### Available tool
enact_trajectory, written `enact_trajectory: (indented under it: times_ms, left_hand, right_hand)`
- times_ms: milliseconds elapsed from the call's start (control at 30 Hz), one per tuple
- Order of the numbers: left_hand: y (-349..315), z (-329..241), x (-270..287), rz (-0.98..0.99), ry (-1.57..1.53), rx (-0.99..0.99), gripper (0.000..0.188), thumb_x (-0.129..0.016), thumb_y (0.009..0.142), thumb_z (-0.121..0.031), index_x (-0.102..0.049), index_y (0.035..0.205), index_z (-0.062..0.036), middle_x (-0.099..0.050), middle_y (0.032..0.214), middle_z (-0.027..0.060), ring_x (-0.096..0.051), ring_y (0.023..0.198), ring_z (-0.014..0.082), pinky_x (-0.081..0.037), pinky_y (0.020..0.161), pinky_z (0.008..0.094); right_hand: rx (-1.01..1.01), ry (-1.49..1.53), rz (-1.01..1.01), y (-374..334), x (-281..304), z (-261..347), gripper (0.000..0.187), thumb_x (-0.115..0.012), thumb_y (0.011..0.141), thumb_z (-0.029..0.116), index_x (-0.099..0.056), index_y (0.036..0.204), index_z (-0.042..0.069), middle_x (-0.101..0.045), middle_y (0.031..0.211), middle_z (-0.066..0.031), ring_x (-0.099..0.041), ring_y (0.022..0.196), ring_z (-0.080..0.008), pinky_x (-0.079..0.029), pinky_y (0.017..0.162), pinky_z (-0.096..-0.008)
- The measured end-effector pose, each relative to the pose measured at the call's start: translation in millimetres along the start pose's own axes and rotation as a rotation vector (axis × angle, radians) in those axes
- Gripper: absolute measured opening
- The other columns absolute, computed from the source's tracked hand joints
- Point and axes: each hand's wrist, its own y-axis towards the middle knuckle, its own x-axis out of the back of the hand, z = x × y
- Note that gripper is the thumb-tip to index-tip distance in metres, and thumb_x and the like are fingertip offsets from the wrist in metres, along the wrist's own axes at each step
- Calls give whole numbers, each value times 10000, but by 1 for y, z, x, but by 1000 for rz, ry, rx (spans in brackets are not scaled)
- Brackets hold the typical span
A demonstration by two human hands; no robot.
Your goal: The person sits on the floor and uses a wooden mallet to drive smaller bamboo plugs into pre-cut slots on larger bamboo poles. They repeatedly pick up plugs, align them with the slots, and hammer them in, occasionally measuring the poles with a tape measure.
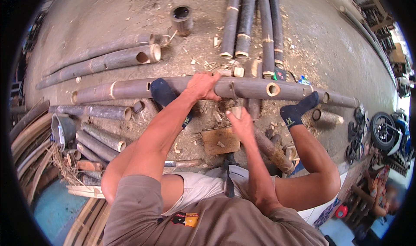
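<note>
A long dark bamboo pole (255, 88) lies crosswise before me, with holes cut in its side, one a round pale-edged hole right of my hands. My left hand (203, 86) is closed over the pole's middle, thumb on the near side. My right hand (242, 123) is closed around the pale wooden handle of a hand tool (236, 111). Its narrow dark blade points away from me and meets the pole just right of my left hand; the exact kind of blade cannot be made out. My feet in dark socks rest on or against the pole, one on each side.
Cut bamboo lengths (104, 63) lie at the far left, and more poles (245, 20) at the far middle. A dark cylindrical pot (182, 20) stands beyond. Near me lie a wooden block (219, 141) and a bucket (64, 131). A person sits at the lower right.
</note>
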Motion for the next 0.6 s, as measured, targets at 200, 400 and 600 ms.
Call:
enact_trajectory:
  times_ms: [200,400,600]
  left_hand:
    - [2,-7,6,-3,12,1,883,-912,628,-589,-599,1277,-78,-730,1083,236,-709,1055,438,-556,912,525]
    - [-2,1,3,-34,46,14,889,-916,639,-551,-574,1336,-119,-708,1119,223,-696,1079,435,-544,932,524]
    - [4,-8,6,32,51,58,914,-912,640,-539,-561,1386,-146,-691,1158,210,-670,1134,420,-526,965,525]
  right_hand:
    - [-318,783,-20,-28,-49,26,296,-755,996,363,-609,1023,107,-605,734,-12,-595,548,-153,-504,498,-336]
    - [-271,394,-5,-38,-37,51,303,-745,998,346,-579,1038,95,-581,733,-18,-587,555,-154,-498,489,-337]
    - [-75,154,-151,-20,-51,32,406,-764,962,320,-593,1113,-15,-703,877,-176,-700,753,-315,-555,702,-444]
